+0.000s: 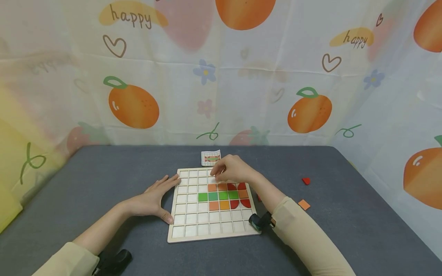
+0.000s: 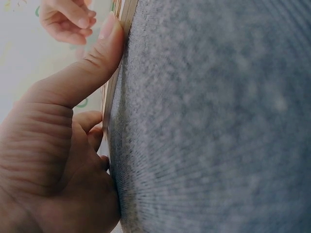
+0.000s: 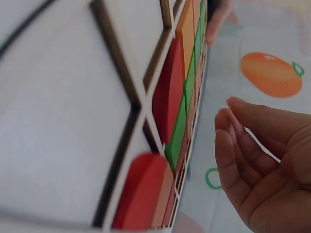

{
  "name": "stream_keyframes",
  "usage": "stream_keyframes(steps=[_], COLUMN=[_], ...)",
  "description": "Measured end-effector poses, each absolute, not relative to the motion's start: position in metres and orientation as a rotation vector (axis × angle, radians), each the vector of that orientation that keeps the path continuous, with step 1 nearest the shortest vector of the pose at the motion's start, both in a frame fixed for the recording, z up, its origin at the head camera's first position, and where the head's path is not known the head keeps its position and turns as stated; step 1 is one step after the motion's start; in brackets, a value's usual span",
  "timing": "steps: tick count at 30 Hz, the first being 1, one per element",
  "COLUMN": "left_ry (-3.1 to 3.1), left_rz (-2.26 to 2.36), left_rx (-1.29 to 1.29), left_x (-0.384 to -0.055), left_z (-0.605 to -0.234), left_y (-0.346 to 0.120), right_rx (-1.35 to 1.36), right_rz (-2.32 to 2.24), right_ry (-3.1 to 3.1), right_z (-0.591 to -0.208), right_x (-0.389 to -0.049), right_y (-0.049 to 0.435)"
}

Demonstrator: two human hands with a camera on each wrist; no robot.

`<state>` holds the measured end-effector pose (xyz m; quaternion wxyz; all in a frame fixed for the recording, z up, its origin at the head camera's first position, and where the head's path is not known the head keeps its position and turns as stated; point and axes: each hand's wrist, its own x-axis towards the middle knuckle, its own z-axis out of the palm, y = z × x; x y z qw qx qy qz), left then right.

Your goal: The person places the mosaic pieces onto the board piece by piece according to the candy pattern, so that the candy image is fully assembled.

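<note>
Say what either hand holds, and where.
Nothing visibly: right hand shows nothing between its fingertips; left hand only touches the left edge of the board.

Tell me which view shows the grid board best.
The head view: nearly the whole grid board shows. The left wrist view shows just its edge; the right wrist view, some cells and tiles, close and slanted.

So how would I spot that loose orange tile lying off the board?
On the dark table, find the gridded board, then look right, across the right sleeve. The loose orange tile lies just beyond it; its colour and square outline set it apart from the red piece farther back.
</note>
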<state>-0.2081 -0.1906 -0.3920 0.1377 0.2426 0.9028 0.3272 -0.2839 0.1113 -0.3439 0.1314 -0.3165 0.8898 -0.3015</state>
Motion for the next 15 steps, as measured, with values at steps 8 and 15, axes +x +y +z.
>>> stream_keyframes(steps=[8,15], left_ry=[2.614,2.611], left_rz=[0.96,0.956], left_rx=[0.716,0.738], left_x=[-0.208,-0.208], left_z=[-0.393,-0.391], left_y=[-0.191,-0.19], right_rx=[-0.798,-0.754], right_rz=[-0.897,-0.893], right_ry=[2.595,2.596], right_z=[-0.338,-0.337], right_x=[-0.285,-0.285], right_y=[0.127,0.145])
